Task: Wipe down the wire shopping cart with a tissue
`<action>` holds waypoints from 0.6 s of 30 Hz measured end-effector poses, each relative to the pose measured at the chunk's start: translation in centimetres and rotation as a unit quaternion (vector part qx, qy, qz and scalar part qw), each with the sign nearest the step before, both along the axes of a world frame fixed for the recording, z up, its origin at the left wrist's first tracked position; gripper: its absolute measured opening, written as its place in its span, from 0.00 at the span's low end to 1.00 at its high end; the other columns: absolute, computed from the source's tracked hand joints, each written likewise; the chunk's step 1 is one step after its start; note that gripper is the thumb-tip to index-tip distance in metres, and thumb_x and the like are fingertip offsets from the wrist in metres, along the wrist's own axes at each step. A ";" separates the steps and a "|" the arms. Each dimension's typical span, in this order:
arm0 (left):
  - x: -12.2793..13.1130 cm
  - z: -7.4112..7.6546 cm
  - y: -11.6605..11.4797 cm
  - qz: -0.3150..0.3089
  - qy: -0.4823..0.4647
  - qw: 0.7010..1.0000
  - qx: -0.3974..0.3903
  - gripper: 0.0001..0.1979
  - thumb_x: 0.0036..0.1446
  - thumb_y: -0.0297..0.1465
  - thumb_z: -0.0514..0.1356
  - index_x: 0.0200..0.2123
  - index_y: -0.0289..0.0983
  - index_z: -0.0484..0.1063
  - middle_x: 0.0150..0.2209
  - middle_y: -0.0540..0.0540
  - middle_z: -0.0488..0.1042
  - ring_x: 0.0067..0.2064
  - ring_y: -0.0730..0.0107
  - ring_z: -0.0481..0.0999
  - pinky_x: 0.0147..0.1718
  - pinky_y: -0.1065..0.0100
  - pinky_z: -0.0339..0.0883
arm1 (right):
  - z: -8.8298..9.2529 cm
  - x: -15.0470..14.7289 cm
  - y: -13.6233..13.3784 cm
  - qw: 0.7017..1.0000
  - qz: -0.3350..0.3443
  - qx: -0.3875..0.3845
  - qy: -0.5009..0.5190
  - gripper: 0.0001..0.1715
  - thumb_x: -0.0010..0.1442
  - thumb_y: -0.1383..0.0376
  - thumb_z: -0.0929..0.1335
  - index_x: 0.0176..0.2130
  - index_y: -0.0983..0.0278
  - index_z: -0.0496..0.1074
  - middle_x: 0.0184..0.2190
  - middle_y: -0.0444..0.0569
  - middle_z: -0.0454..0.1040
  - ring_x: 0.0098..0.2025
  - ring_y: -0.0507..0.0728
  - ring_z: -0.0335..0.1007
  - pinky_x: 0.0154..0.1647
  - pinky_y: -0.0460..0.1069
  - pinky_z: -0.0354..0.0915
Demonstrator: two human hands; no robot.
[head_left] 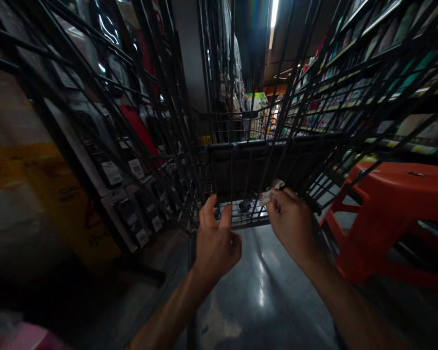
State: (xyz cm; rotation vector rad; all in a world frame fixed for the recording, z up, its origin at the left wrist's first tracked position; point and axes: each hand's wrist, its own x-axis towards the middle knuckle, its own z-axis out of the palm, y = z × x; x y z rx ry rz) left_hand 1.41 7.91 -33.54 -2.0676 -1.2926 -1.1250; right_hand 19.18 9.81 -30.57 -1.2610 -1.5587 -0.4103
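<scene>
The dark wire shopping cart surrounds both hands, with its bars rising ahead and to each side. My right hand is closed on a crumpled whitish tissue or cloth and holds it against the cart's lower wires. To its left, my left hand has its fingers apart and partly curled, with nothing in it. Its fingertips are close to the bars; I cannot tell whether they touch them. A dark panel hangs inside the cart beyond the hands.
An orange plastic stool stands close on the right. Packaged goods hang on a rack at left, near a yellow wet-floor sign. Stocked shelves line the right side. Shiny grey floor lies below the arms.
</scene>
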 end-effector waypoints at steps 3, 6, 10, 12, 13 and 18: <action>-0.2 0.1 -0.1 -0.003 0.011 1.000 0.000 0.27 0.44 0.22 0.59 0.51 0.32 0.66 0.63 0.31 0.46 0.61 0.40 0.59 0.52 0.48 0.72 | -0.2 0.0 -0.2 1.000 0.007 -0.001 0.020 0.13 0.57 0.71 0.61 0.32 0.66 0.75 0.28 0.50 0.73 0.28 0.55 0.68 0.28 0.48 0.58; -0.2 0.2 -0.1 -0.007 0.009 1.000 0.001 0.25 0.44 0.21 0.59 0.49 0.32 0.67 0.63 0.31 0.46 0.61 0.40 0.59 0.52 0.49 0.72 | -0.7 0.2 -0.5 0.998 0.025 0.011 0.052 0.13 0.56 0.70 0.62 0.31 0.66 0.75 0.26 0.49 0.72 0.26 0.54 0.67 0.28 0.48 0.59; -0.1 0.3 -0.3 -0.006 -0.001 1.000 -0.004 0.22 0.43 0.20 0.59 0.45 0.33 0.68 0.63 0.31 0.48 0.61 0.42 0.60 0.52 0.49 0.73 | -0.8 1.4 -1.4 0.997 0.033 0.016 0.072 0.10 0.52 0.70 0.63 0.29 0.63 0.74 0.22 0.44 0.71 0.23 0.53 0.65 0.26 0.47 0.59; -0.1 0.3 -0.3 -0.008 -0.002 1.000 -0.005 0.20 0.43 0.19 0.59 0.43 0.33 0.69 0.63 0.31 0.48 0.61 0.42 0.61 0.51 0.49 0.73 | -0.3 2.3 -2.0 0.996 0.015 0.037 0.085 0.08 0.50 0.69 0.64 0.27 0.62 0.73 0.20 0.42 0.70 0.21 0.53 0.65 0.25 0.47 0.59; 0.0 0.2 -0.3 -0.010 -0.002 1.000 -0.004 0.19 0.43 0.19 0.59 0.42 0.33 0.69 0.63 0.31 0.48 0.61 0.42 0.61 0.51 0.49 0.73 | 0.0 2.7 -2.2 0.994 0.003 0.056 0.094 0.08 0.50 0.69 0.64 0.27 0.61 0.73 0.19 0.42 0.69 0.21 0.52 0.64 0.25 0.48 0.59; 0.1 0.2 -0.3 -0.014 -0.009 1.000 0.002 0.18 0.42 0.19 0.59 0.40 0.33 0.68 0.63 0.31 0.47 0.61 0.41 0.60 0.51 0.48 0.73 | 1.2 3.2 -2.4 0.989 -0.007 0.125 0.075 0.09 0.55 0.69 0.64 0.34 0.62 0.74 0.22 0.42 0.68 0.23 0.53 0.63 0.27 0.48 0.61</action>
